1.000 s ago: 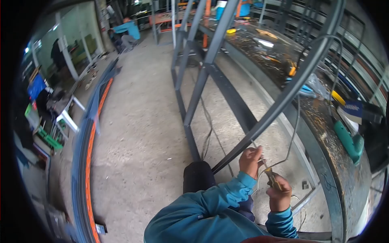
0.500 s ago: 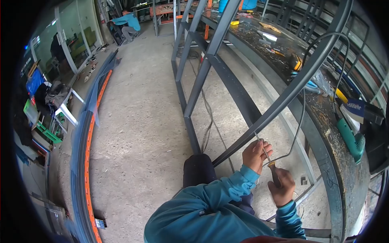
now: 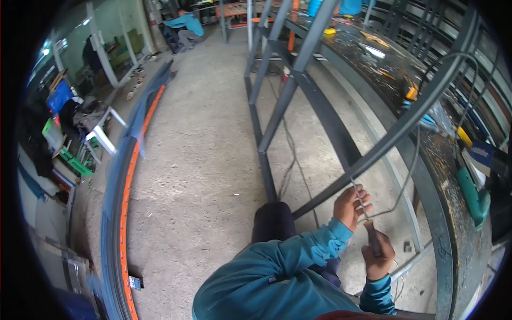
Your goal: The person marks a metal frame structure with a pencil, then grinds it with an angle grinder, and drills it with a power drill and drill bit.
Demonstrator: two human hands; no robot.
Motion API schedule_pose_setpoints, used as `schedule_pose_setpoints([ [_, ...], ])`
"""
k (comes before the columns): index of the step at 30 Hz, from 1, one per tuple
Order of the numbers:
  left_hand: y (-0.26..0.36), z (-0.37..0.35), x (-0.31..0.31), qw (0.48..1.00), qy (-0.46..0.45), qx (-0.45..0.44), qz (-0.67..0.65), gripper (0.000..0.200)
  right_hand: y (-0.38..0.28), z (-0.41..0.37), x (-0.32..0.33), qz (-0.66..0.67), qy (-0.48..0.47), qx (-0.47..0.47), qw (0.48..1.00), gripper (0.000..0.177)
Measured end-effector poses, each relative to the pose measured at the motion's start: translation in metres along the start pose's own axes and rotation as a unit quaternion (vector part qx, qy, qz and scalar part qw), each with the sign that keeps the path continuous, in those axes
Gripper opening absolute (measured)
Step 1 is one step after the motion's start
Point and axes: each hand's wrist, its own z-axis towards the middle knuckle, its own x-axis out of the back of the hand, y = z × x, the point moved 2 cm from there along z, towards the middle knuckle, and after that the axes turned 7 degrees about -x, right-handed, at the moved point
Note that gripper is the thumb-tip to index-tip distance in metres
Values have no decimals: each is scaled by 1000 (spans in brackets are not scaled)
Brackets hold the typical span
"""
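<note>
My right hand (image 3: 380, 256) is wrapped round the handle of a screwdriver (image 3: 373, 238), whose metal shaft points up and to the left. My left hand (image 3: 350, 206) is closed about that shaft near its upper part, fingers curled over it. The tip meets, or nearly meets, the underside of a dark grey metal frame (image 3: 393, 136), where a crossbar (image 3: 329, 117) joins the long outer bar. Exact contact at the tip is too small to make out.
A cluttered workbench (image 3: 445, 224) runs along the right, with a green power tool (image 3: 473, 198) near its edge. Long wrapped profiles (image 3: 118, 213) lie on the floor at left, near a white stool (image 3: 101, 140). Cables (image 3: 290, 154) trail under the frame. A person (image 3: 186, 29) crouches far back.
The whole scene has shifted right in view as my head turned slightly left. Both hands keep their hold on the screwdriver, my right hand sitting a little lower.
</note>
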Motion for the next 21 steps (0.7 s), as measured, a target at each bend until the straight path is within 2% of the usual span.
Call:
schedule_pose_setpoints([
  [1,3,1,1,999,17,4,46,25,24,-4,4,122,22,-58,991,51],
  [2,5,2,-1,997,13,7,71,26,19,-4,-3,234,47,-121,964,52],
  [3,5,2,3,996,17,4,92,27,9,-6,-7,335,62,-193,920,55],
  [5,-2,11,20,989,-30,-1,148,29,13,-4,-11,505,27,-273,818,54],
  [8,8,8,23,977,-23,15,210,30,-8,2,-10,493,-84,-291,816,59],
  [9,11,4,23,971,-13,15,238,28,-14,2,-4,303,-72,-143,940,53],
  [10,12,2,24,969,-23,21,246,26,-17,0,-1,103,-49,31,993,47],
  [11,17,1,24,966,-37,30,255,24,-17,-2,-4,-95,-11,212,973,41],
  [13,33,-13,12,958,-64,9,279,22,-3,-2,-8,-43,6,240,970,42],
  [14,37,-16,7,958,-65,3,280,23,14,-4,-5,250,-83,64,962,44],
  [15,36,-11,11,957,-65,0,282,23,-2,2,-6,253,-85,66,961,44],
  [16,30,-6,13,952,-71,-17,296,24,-29,7,-9,512,-184,-175,821,45],
  [17,28,-1,14,946,-79,-34,312,25,-46,5,-14,692,-257,-386,553,46],
  [18,28,2,15,950,-73,-13,303,26,-42,4,-13,694,-254,-382,555,46],
  [19,31,2,15,949,-79,-12,307,26,-30,5,-11,577,-238,-304,720,45],
  [20,34,1,15,946,-80,-33,311,27,-17,5,-6,431,-205,-215,852,45],
  [21,32,0,15,945,-83,-50,313,29,-6,4,2,262,-157,-120,945,46],
])
